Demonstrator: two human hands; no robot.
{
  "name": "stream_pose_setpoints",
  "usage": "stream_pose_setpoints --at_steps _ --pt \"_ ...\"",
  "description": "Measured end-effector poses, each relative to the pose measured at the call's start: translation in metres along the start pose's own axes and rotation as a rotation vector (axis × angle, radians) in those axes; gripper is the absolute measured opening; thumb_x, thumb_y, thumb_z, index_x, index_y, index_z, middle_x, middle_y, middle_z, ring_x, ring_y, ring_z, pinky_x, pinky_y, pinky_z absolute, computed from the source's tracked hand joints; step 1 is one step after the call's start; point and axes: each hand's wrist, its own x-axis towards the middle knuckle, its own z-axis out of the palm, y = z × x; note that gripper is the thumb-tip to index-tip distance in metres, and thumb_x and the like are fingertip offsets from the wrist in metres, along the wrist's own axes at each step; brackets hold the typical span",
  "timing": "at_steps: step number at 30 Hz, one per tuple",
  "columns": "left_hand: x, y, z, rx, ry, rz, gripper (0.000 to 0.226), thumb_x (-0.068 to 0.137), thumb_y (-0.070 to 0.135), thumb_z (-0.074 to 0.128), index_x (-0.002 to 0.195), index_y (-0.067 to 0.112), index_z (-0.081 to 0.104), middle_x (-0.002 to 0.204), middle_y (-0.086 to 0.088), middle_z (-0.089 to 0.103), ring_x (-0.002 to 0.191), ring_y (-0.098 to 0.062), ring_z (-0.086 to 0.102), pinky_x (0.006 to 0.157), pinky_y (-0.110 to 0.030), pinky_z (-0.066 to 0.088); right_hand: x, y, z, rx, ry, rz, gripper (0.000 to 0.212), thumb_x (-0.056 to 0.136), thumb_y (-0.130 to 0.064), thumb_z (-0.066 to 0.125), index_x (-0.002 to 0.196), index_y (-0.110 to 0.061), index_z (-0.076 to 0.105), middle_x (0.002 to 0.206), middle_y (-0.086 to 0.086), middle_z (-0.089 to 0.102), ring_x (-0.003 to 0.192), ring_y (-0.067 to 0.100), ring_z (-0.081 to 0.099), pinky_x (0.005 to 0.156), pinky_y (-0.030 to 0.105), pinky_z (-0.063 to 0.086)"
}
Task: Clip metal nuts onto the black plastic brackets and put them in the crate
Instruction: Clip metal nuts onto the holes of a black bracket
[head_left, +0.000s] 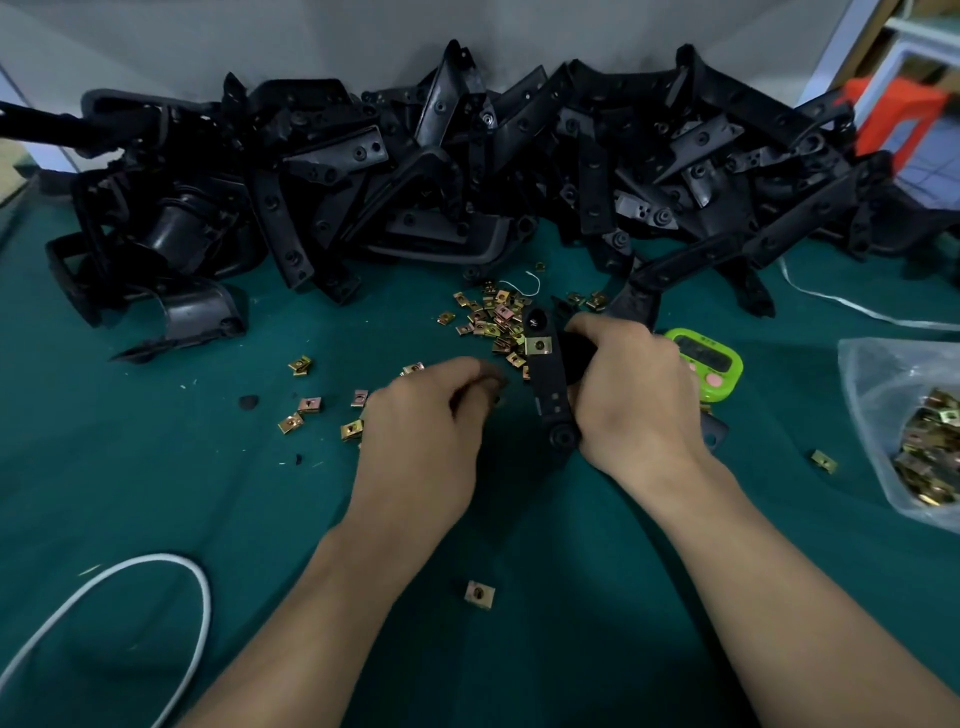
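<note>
My right hand (628, 395) grips a black plastic bracket (550, 384), held upright over the green table. One brass-coloured metal nut (538, 345) is clipped on the bracket's upper edge. My left hand (426, 415) hovers just left of the bracket with its fingers curled; whether the fingertips pinch a nut is hidden. A heap of loose metal nuts (493, 317) lies right behind the bracket. More nuts (309, 405) are scattered to the left of my left hand. No crate is in view.
A big pile of black brackets (441, 171) fills the back of the table. A green timer (711, 364) sits behind my right hand. A clear bag of nuts (924, 436) lies at the right edge. A white cable (171, 571) loops at front left. One nut (479, 594) lies between my forearms.
</note>
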Motion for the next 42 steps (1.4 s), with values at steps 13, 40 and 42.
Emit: stream_pose_setpoints --at_steps 13,40,42 --pt "0.011 0.001 -0.010 -0.789 -0.045 -0.363 0.021 0.084 -0.008 0.072 0.094 0.010 0.073 0.084 -0.007 0.080 0.074 -0.013 0.076 0.063 -0.019 0.058 0.000 -0.008 -0.007 0.469 -0.220 -0.189 0.010 0.081 -0.024 0.074 0.081 -0.029 0.066 0.070 -0.009 0.067 0.068 0.008 0.063 0.060 0.022 0.047" --pt "0.013 -0.002 -0.016 -0.701 0.076 -0.413 0.020 0.089 0.002 0.071 0.076 0.015 0.080 0.077 -0.008 0.077 0.068 -0.020 0.074 0.061 -0.024 0.058 0.000 -0.001 -0.001 0.184 -0.218 -0.133 0.017 0.074 -0.019 0.065 0.072 -0.032 0.055 0.070 -0.003 0.066 0.069 0.027 0.063 0.058 0.034 0.048" --pt "0.012 -0.002 -0.017 -0.713 0.056 -0.425 0.018 0.087 0.006 0.071 0.077 0.018 0.080 0.078 -0.008 0.077 0.065 -0.021 0.073 0.058 -0.024 0.057 0.000 0.001 -0.001 0.042 -0.197 -0.137 0.027 0.072 -0.015 0.062 0.077 -0.037 0.048 0.073 -0.002 0.065 0.073 0.034 0.062 0.058 0.030 0.039"
